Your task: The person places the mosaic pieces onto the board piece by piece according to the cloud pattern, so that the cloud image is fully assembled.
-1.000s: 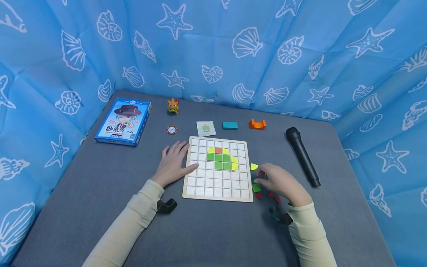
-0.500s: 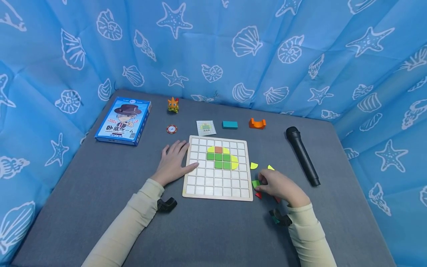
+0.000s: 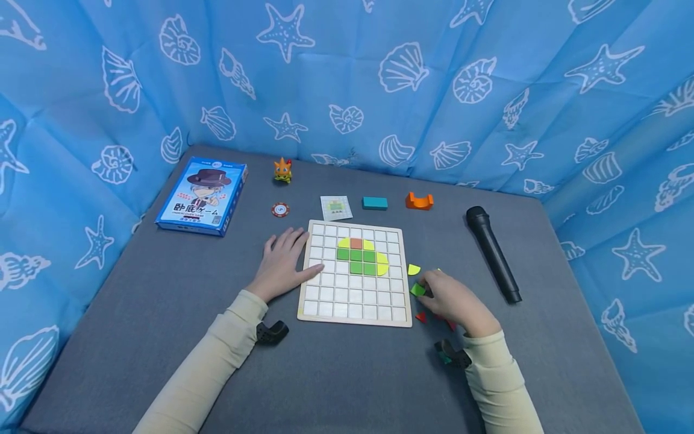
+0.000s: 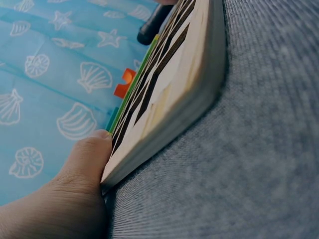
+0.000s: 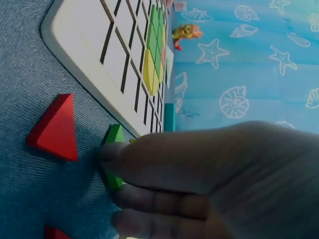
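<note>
A square wooden grid board (image 3: 355,313) with white squares lies on the table. Several green tiles (image 3: 356,255), yellow quarter-round tiles (image 3: 382,263) and one brown tile (image 3: 356,243) sit in its upper middle. My left hand (image 3: 284,262) rests along the left edge, fingers spread, thumb over the frame; in the left wrist view the thumb (image 4: 89,159) touches the rim. Just off the right edge my right hand (image 3: 452,298) pinches a green square tile (image 5: 116,134) between thumb and fingers, the tile tilted. A red triangle tile (image 5: 57,132) lies beside it.
Right of the board lies a loose yellow tile (image 3: 414,269). Behind stand a pattern card (image 3: 336,208), a teal block (image 3: 375,203), an orange arch block (image 3: 419,201), a poker chip (image 3: 280,209) and a small figurine (image 3: 282,170). A blue game box (image 3: 202,196) and black microphone (image 3: 492,253) flank them.
My right hand has come down from near the yellow tile to the green tile, gripped it and shifted it slightly away from me, turning it. My left hand stays put.
</note>
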Demonstrator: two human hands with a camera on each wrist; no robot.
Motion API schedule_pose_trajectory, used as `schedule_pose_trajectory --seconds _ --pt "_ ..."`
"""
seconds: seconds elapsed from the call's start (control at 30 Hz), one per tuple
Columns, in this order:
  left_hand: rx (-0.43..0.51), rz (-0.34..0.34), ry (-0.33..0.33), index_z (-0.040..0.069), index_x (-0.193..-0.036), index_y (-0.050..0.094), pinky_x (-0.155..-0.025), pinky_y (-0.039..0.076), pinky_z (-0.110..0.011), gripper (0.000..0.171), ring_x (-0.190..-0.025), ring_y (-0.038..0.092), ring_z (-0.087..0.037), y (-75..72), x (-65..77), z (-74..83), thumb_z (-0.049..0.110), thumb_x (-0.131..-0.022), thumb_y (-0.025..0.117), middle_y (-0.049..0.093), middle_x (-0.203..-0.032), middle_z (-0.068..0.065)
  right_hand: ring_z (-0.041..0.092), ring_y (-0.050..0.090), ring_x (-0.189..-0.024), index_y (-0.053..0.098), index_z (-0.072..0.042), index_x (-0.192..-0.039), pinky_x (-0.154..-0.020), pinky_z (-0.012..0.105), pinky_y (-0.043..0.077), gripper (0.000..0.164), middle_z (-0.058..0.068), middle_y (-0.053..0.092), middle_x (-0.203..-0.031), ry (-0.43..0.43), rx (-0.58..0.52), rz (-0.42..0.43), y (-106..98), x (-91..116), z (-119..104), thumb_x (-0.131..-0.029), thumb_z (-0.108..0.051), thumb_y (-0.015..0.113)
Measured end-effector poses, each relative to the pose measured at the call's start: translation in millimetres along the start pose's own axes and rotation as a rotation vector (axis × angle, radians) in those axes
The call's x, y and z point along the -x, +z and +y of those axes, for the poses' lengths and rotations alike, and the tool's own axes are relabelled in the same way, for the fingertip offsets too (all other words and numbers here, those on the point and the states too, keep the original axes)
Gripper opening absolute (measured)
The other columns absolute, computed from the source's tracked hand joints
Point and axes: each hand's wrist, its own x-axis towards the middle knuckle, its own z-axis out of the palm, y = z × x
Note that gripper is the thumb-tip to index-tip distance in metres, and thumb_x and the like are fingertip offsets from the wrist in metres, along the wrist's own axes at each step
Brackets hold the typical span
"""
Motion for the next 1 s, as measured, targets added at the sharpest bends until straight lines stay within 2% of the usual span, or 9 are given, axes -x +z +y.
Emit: schedule_pose_trajectory --seconds 0.17,0.4,0.73,1.0 --pt "0.007 0.001 0.002 0.014 -0.152 0.029 -0.113 0.008 -0.059 0.089 -0.146 0.016 -0.030 0.0 0.1 0.1 0.072 -0.086 0.046 0.028 -0.155 -0.010 0.017 0.055 -0.081 0.062 -0.002 -0.110 -0.072 0.037 0.051 0.027 0.010 0.060 -0.104 -0.014 0.014 0.051 -0.3 -0.2 -2.3 -0.087 -0.014 0.067" --pt "0.010 0.012 0.007 0.014 -0.151 0.031 -0.113 0.009 -0.060 0.089 -0.145 0.017 -0.031 0.5 0.0 -0.7 0.072 -0.085 0.047 0.030 -0.155 -0.010 0.019 0.060 -0.089 0.062 -0.002 -0.112 -0.074 0.037 0.052 0.028 0.008 0.061 -0.105 -0.184 0.031 0.158 -4.8 -4.7 -18.3 -0.087 -0.015 0.068" --pt "0.009 0.004 0.008 0.014 -0.151 0.030 -0.113 0.009 -0.059 0.089 -0.146 0.016 -0.031 0.9 -0.3 0.3 0.072 -0.085 0.046 0.029 -0.155 -0.010 0.019 0.062 -0.095 0.061 -0.004 -0.114 -0.082 0.036 0.054 0.029 0.007 0.061 -0.108 -0.305 0.049 0.187 -4.5 -24.4 -47.3 -0.087 -0.013 0.069" --pt "0.010 0.009 0.009 0.015 -0.152 0.029 -0.113 0.009 -0.059 0.089 -0.146 0.016 -0.030 1.2 -0.4 -1.7 0.072 -0.086 0.046 0.029 -0.155 -0.009 0.015 0.061 -0.090 0.061 -0.007 -0.114 -0.078 0.033 0.053 0.029 0.004 0.061 -0.106 -0.349 0.056 0.184 -3.5 -41.3 -70.8 -0.087 -0.015 0.070"
